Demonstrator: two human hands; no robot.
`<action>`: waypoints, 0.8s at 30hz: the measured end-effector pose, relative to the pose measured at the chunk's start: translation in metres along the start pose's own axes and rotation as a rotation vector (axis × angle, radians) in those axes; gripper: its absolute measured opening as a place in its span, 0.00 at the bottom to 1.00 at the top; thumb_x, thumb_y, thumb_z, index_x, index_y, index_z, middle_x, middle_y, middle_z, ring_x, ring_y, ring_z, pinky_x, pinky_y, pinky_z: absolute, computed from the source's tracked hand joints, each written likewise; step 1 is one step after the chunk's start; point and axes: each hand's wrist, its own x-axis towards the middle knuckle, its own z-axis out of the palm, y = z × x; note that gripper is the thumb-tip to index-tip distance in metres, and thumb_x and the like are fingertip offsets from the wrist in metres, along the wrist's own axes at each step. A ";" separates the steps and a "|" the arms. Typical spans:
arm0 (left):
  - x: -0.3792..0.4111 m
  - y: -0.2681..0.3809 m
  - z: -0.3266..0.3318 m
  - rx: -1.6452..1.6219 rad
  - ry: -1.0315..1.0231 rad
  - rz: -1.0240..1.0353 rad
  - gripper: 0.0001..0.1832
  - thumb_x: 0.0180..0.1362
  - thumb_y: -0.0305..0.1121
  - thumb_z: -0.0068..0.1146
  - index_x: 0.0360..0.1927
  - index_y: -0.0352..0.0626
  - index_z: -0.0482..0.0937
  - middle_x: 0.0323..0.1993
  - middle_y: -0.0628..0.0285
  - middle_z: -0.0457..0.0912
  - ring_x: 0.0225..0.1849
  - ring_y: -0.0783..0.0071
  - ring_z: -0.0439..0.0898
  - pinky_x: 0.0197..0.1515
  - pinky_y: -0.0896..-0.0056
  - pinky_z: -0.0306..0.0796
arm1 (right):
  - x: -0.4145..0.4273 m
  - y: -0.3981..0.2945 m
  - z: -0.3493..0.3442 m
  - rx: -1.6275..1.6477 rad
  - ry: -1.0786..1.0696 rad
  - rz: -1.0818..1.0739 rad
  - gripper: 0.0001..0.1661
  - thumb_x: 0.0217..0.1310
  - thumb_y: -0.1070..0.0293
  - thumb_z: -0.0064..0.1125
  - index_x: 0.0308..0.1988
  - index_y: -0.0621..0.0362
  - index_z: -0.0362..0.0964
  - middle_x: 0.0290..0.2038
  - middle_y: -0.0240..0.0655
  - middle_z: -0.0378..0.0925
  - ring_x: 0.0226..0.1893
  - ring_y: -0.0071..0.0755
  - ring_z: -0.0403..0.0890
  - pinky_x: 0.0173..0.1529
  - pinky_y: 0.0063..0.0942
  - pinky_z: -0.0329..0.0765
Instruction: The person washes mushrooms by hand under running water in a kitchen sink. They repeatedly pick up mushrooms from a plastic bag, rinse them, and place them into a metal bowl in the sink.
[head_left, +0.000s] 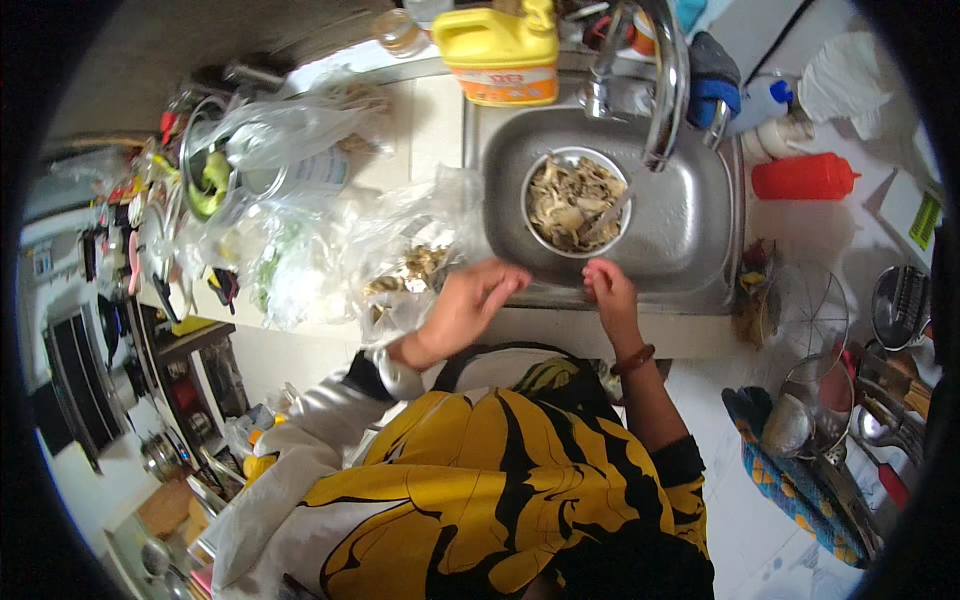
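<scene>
A round metal bowl (526, 217) of torn oyster mushrooms (566, 199) stands in the stainless steel sink (690, 247). Over the sink's near left corner is my left hand (480, 300), slightly blurred, its thumb apart from the fingers and nothing visible between them. My right hand (611, 292) hovers just below the bowl's near rim with fingers curled; whether anything small is in them cannot be told. Neither hand plainly touches the bowl. A clear plastic bag (382, 232) beside my left hand holds more mushroom pieces (420, 266). A pale streak, apparently water, runs from the faucet (664, 112) into the bowl.
A yellow jug (495, 52) stands behind the sink. Blue-grey gloves (711, 82) hang beside the faucet. To the right are a red squeeze bottle (802, 177), a wire strainer (810, 307) and ladles (787, 426). Plastic bags (292, 262) and a pot with green peel (214, 184) crowd the left counter.
</scene>
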 end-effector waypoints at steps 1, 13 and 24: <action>-0.021 -0.001 -0.004 0.066 0.029 0.024 0.08 0.63 0.30 0.51 0.38 0.36 0.80 0.32 0.55 0.81 0.32 0.65 0.80 0.35 0.69 0.73 | -0.009 -0.008 0.006 -0.005 -0.078 0.004 0.12 0.67 0.68 0.49 0.46 0.62 0.73 0.37 0.35 0.81 0.34 0.24 0.80 0.41 0.23 0.76; -0.109 -0.008 -0.046 1.109 0.482 -0.118 0.15 0.54 0.32 0.57 0.45 0.42 0.77 0.51 0.53 0.73 0.52 0.55 0.73 0.64 0.45 0.50 | -0.044 -0.171 0.144 -0.290 -0.432 -0.810 0.11 0.61 0.75 0.50 0.44 0.61 0.73 0.40 0.43 0.78 0.41 0.49 0.79 0.43 0.35 0.76; -0.162 -0.040 0.000 0.471 0.056 -0.041 0.11 0.55 0.30 0.54 0.41 0.40 0.77 0.37 0.53 0.76 0.41 0.53 0.76 0.45 0.58 0.71 | 0.006 -0.121 0.198 -1.148 -0.452 -0.313 0.19 0.58 0.75 0.51 0.50 0.64 0.69 0.50 0.49 0.72 0.51 0.53 0.73 0.55 0.40 0.71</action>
